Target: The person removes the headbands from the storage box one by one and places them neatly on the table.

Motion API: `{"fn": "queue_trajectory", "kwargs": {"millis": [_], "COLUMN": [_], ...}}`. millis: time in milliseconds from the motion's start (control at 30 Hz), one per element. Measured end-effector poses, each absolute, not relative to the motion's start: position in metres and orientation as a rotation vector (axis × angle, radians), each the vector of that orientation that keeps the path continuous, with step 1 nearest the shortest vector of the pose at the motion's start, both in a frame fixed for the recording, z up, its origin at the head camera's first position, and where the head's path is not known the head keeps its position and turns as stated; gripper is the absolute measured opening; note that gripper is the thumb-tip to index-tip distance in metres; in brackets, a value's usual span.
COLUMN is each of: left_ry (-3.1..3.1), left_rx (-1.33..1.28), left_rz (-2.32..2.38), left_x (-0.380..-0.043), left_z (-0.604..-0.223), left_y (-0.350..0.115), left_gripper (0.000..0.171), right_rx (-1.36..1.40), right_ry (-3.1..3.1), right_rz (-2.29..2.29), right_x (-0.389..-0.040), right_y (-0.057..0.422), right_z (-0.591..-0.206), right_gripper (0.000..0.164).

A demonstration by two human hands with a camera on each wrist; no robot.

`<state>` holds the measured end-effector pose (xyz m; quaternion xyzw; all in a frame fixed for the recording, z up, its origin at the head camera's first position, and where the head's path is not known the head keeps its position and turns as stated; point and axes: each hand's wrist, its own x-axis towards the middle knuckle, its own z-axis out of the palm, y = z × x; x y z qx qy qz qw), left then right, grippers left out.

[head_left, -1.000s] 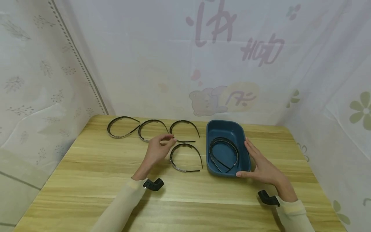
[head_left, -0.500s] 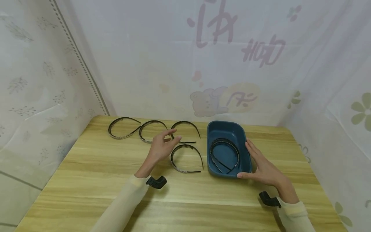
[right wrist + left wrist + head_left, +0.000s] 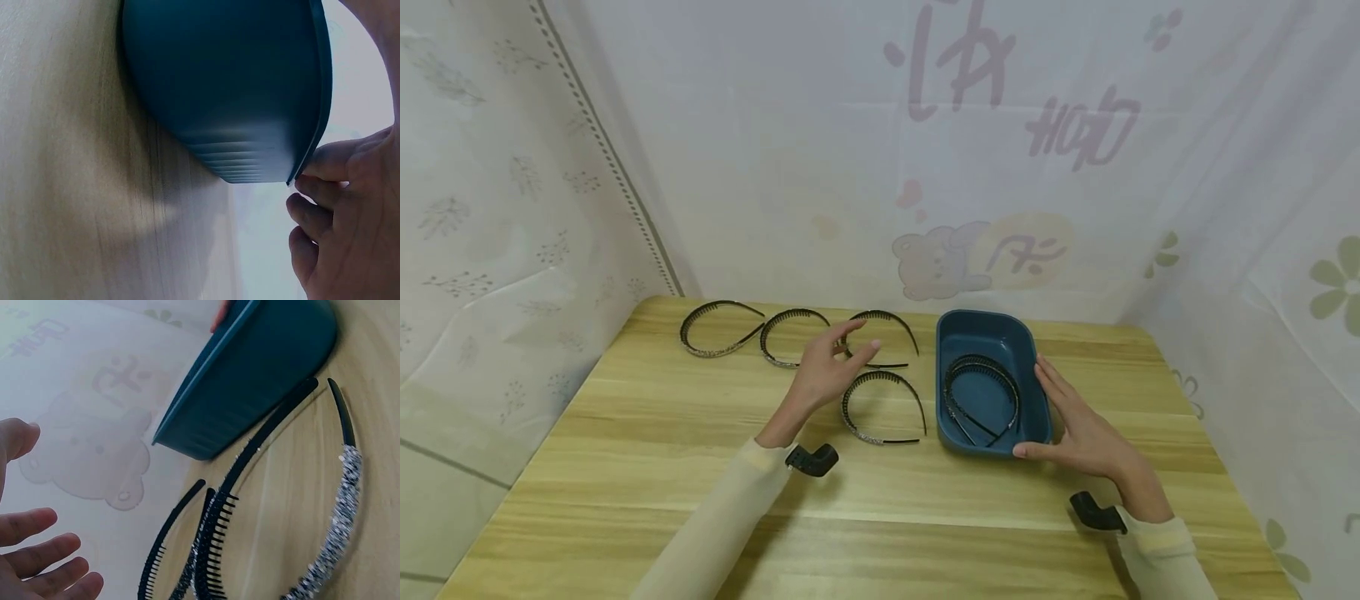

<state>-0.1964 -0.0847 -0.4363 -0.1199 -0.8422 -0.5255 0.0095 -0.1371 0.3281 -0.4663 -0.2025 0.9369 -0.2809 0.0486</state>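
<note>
My left hand [image 3: 827,367] hovers with spread, relaxed fingers over the headbands and holds nothing. Just below its fingers is a black toothed headband [image 3: 891,316], partly hidden. Nearer to me lies another headband [image 3: 869,439] with a glittery stretch, large in the left wrist view. My right hand [image 3: 1078,437] rests at the right side of a blue plastic basin [image 3: 981,315], its thumb on the near corner and its fingers along the rim. In the right wrist view, the fingertips [image 3: 312,187] lie right at the basin's rim. Two overlapping headbands [image 3: 1017,396] lie inside the basin.
Further left on the wooden table [image 3: 887,542] lie two more headbands, a far-left headband [image 3: 707,354] and a middle headband [image 3: 790,313]. A printed curtain [image 3: 775,183] hangs behind the table. Each wrist carries a black camera mount.
My left hand has drifted slightly right and away from me, and its thumb and fingers have spread apart. My right hand, the basin and the headbands stay in place.
</note>
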Motion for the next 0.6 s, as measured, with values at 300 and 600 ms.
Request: {"fn": "queue_trajectory", "kwargs": {"millis": [300,600], "left_ry": [-2.593,-2.58], "left_rx": [-0.447,-0.484], "left_rz": [-1.634,-1.622], "left_x": [-0.204,-0.209], "left_z": [-0.427,-0.421], "left_y": [-0.07,-0.056], "left_gripper": [0.057,0.057], "right_rx": [-0.603,-0.594], "right_ry": [2.86,2.85], "right_rz": [-0.854,-0.865], "right_x": [-0.137,-0.136], "right_y": [0.327,0.328], "right_z": [-0.465,-0.466], "right_gripper": [0.127,0.128]}}
